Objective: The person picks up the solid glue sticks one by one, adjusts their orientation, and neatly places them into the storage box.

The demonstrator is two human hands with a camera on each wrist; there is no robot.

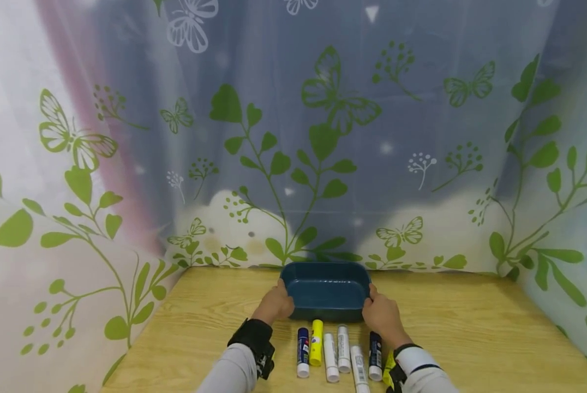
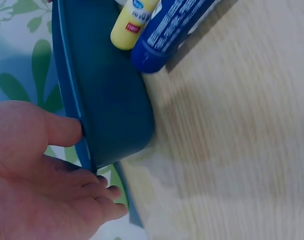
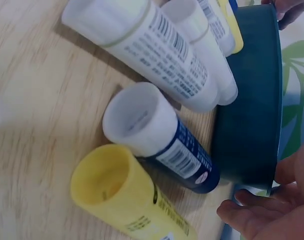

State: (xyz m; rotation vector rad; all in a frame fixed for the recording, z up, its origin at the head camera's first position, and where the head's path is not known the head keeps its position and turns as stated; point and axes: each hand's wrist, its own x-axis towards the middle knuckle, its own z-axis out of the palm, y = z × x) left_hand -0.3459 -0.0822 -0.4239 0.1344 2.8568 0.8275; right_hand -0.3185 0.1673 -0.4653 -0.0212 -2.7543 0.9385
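Note:
A dark blue rectangular dish point(image 1: 325, 295) is at the back of the wooden table, by the curtain. My left hand point(image 1: 275, 303) holds its left end, with the thumb on the rim in the left wrist view and the fingers at the end wall. At the right end my right hand point(image 1: 384, 316) grips the rim in the same way. Nothing lies inside the dish. Several glue sticks lie in a loose row in front of it: a blue one point(image 1: 303, 352), a yellow one point(image 1: 316, 343), white ones point(image 1: 343, 349), a navy one point(image 1: 375, 356) and another yellow one point(image 3: 134, 195).
The wooden table point(image 1: 475, 333) reaches out to both sides of the dish. A curtain point(image 1: 421, 125) printed with leaves and butterflies hangs behind it and along both sides. My right forearm passes over the rightmost yellow glue stick in the head view.

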